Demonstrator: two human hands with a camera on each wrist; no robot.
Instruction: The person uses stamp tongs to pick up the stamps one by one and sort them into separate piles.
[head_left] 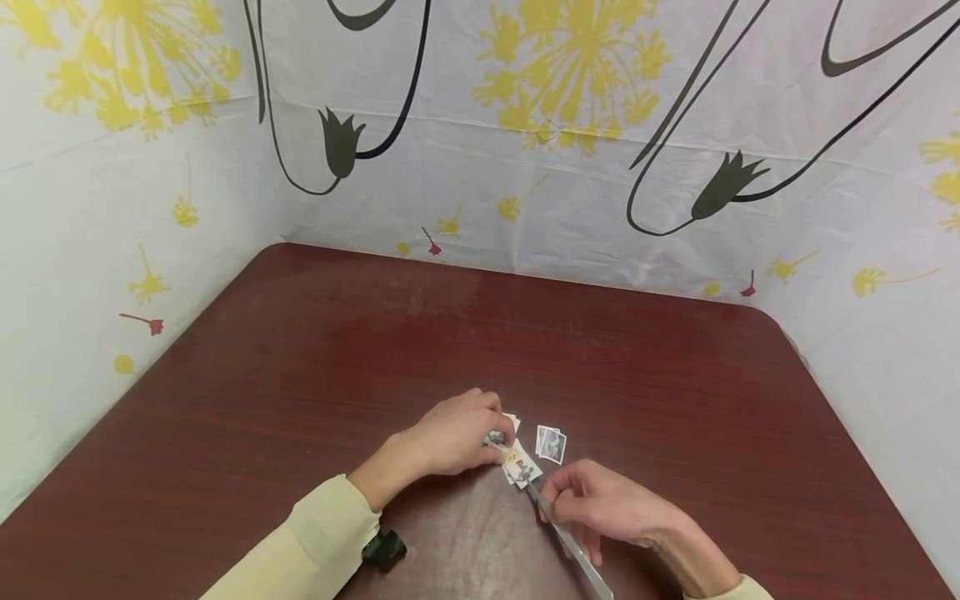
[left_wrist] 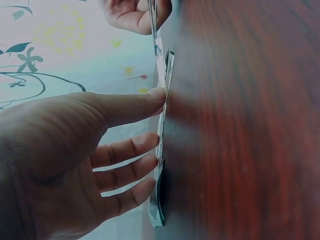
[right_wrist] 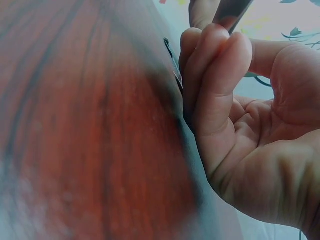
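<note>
A pair of long metal tweezers (head_left: 573, 546) is gripped in my right hand (head_left: 600, 504), its tips at the near edge of a small picture card (head_left: 521, 465). The right fingers (right_wrist: 210, 75) are curled, with part of the metal showing above them. My left hand (head_left: 461, 433) bends over the cards from the left. Its thumb (left_wrist: 135, 106) and a fingertip pinch the card's edge, while the other fingers rest along a thin strip of cards (left_wrist: 157, 197). More small white-bordered cards lie partly hidden beneath the left fingers.
Two or so small picture cards (head_left: 552, 444) overlap on the dark red wooden table (head_left: 420, 333), just right of the left hand. A black object (head_left: 385, 550) shows beside the left sleeve. A patterned white cloth (head_left: 450, 183) hangs around the table's edges.
</note>
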